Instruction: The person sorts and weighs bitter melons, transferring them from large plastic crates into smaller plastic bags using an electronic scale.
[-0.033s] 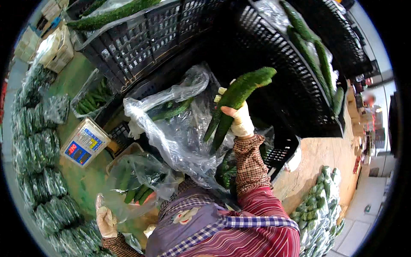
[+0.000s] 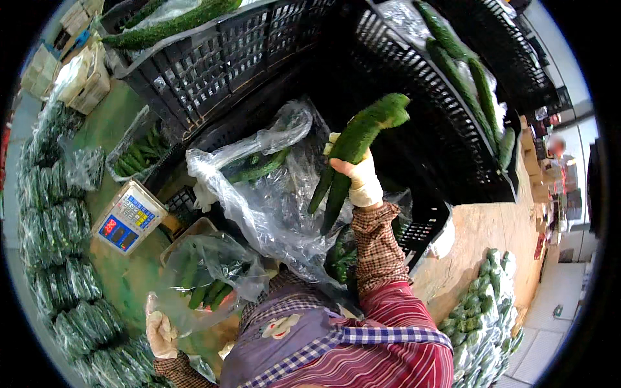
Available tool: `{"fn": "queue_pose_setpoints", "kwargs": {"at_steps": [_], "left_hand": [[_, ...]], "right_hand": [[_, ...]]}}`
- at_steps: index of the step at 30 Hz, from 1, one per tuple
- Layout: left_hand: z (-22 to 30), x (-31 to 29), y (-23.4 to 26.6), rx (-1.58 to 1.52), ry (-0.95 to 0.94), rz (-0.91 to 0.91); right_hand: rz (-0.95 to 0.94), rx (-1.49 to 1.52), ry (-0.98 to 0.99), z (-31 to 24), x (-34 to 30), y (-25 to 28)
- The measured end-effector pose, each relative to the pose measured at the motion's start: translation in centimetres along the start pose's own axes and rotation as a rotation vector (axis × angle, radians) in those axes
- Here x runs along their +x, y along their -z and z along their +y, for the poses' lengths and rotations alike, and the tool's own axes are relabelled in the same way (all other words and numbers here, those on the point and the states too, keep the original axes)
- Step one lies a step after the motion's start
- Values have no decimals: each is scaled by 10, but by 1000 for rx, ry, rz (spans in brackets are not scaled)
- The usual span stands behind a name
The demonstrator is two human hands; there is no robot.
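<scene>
My right hand [image 2: 361, 176], gloved and taped at the wrist, is closed around dark green cucumbers [image 2: 369, 128]. They look like two held together, tilted, with the thick ends up and to the right. Beneath them lies a crate lined with clear plastic [image 2: 265, 213], a few cucumbers showing inside the liner. At the lower left, my left hand [image 2: 161, 334], also gloved, is closed on the edge of a clear plastic bag [image 2: 187, 291]. That bag is spread over a pale tub, and several cucumbers [image 2: 210, 294] show within it.
Tall black crates [image 2: 226, 64] holding cucumbers stand at the back and right. A digital scale [image 2: 129, 216] sits on the left beside a small crate of cucumbers [image 2: 139, 155]. Bagged cucumbers [image 2: 58, 226] line the far left, with another pile [image 2: 482, 317] at the lower right.
My right hand's cucumbers have shifted slightly up and to the left. My left hand has hardly moved.
</scene>
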State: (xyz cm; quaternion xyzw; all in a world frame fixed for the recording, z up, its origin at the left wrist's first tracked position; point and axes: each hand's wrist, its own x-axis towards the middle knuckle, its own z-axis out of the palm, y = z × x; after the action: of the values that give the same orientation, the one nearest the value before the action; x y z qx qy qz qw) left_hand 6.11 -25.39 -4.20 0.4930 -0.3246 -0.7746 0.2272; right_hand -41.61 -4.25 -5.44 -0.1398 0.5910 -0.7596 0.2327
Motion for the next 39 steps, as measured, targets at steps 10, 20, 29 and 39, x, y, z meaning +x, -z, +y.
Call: {"fn": "queue_pose_setpoints", "kwargs": {"at_steps": [10, 20, 29, 39], "left_hand": [[3, -25, 12, 396, 21, -37], [45, -54, -158, 1210, -919, -236], [-9, 22, -329, 1133, -1033, -929], [-20, 62, -330, 1060, -1085, -796]], "right_hand": [[184, -838, 455, -56, -57, -68], [263, -1058, 257, -44, -65, -83], [191, -1070, 184, -51, -64, -76], [241, -1138, 128, -33, -22, -45]]}}
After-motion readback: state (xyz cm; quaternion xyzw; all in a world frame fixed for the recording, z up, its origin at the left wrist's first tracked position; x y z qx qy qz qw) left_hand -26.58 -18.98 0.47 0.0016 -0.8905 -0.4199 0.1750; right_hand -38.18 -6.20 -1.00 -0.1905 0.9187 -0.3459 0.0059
